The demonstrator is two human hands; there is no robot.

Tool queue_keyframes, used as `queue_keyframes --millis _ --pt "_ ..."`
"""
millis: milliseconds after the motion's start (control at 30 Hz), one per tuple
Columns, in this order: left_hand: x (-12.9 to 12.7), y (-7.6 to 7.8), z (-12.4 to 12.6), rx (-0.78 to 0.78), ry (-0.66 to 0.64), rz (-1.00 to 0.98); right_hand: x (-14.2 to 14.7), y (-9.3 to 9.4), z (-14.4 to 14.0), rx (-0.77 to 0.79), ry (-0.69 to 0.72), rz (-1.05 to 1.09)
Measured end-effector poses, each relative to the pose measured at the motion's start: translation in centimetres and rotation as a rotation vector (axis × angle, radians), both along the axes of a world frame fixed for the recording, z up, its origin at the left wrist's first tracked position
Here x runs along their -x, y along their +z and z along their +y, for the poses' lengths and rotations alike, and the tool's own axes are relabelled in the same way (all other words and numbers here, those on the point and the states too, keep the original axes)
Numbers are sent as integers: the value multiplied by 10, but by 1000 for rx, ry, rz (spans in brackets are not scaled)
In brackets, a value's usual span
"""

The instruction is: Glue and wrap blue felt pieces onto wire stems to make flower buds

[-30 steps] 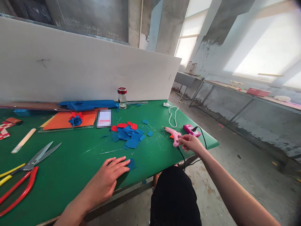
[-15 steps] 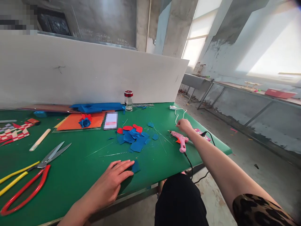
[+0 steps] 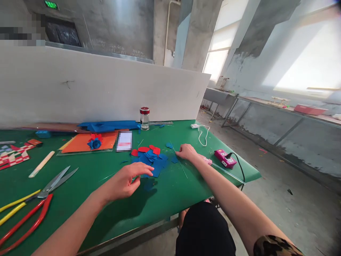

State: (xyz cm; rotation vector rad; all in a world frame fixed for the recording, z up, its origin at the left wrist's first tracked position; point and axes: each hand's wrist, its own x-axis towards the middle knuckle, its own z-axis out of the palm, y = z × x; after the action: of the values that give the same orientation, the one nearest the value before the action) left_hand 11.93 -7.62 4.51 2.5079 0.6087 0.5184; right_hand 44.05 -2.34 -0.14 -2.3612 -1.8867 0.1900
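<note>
Both hands close in on the cut paper pieces [image 3: 150,158] at mid-table.

The right hand [image 3: 187,152] has left the pink glue gun [image 3: 206,160], now lying at its 3 o'clock, and rests with loose fingers on a thin wire [image 3: 179,160], gripping nothing visible. The left hand [image 3: 125,182] has lifted off the green table [image 3: 80,199]; fingers spread, empty, it hovers at the pile's 7 o'clock above one blue piece [image 3: 149,185].

Matt green table cover [image 3: 80,199]; shiny metal scissors [image 3: 57,179]; glass jar [image 3: 144,118]
</note>
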Motion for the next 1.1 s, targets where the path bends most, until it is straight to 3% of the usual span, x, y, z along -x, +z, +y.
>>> queue_keyframes --millis 100,200,367,533,800,1100 --pt "-2 3 13 212 7 -94 10 3 7 75 -44 -36" --pt "6 -6 18 289 58 -152 16 8 18 172 -41 -51" --pt "20 -12 18 317 116 -158 18 13 36 320 -11 -43" --pt "19 -10 18 302 117 -114 1 18 41 407 -15 -18" --pt "16 -16 17 297 108 -64 -11 16 37 353 -28 -74" --pt "14 -17 18 322 125 10 -5 18 43 439 -54 -100"
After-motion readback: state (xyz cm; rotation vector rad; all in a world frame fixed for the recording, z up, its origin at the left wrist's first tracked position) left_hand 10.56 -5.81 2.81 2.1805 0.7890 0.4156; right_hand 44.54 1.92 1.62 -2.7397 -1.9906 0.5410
